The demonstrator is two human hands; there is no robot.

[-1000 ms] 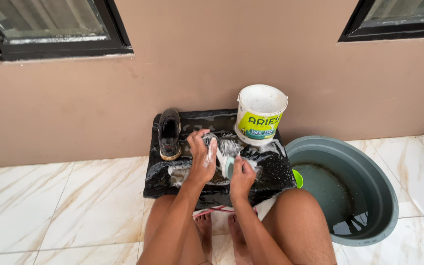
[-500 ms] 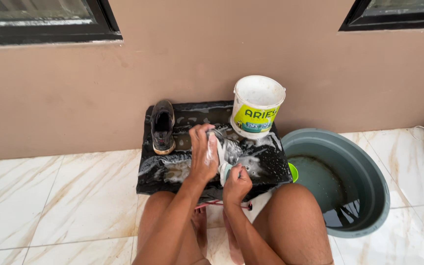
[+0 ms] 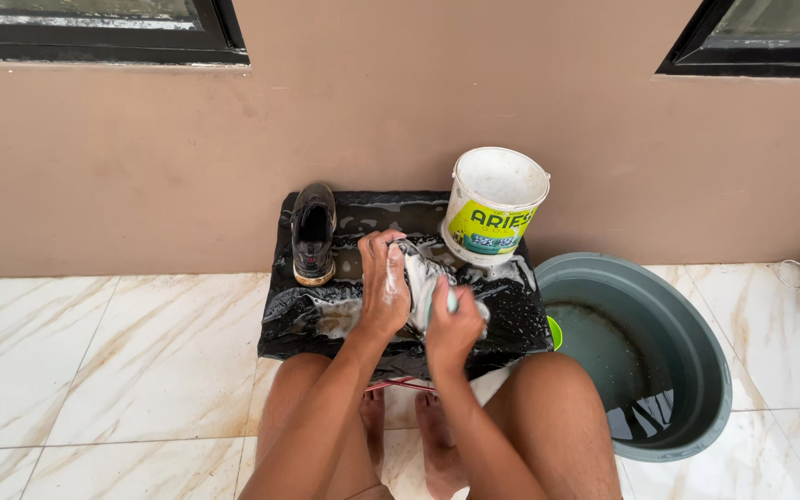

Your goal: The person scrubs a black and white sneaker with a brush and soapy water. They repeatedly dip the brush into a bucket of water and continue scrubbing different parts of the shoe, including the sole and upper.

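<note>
Gripped by the left hand from above, a soapy grey shoe lies on the wet black sheet — the right hand is closed on something at its near end, hidden. Behind stands a white bucket; left, a dark shoe; right, a grey basin.

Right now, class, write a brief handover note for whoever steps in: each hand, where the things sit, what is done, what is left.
Left hand: grip steadies the soapy pale shoe on the black sheet.
Right hand: grip closed on a brush, mostly hidden, against that shoe.
Dark shoe stands at the sheet's far left, seemingly unsoaped; white bucket far right; grey basin holds water.
Done: pale shoe lathered. Left: rinsing, probably the dark shoe.
</note>
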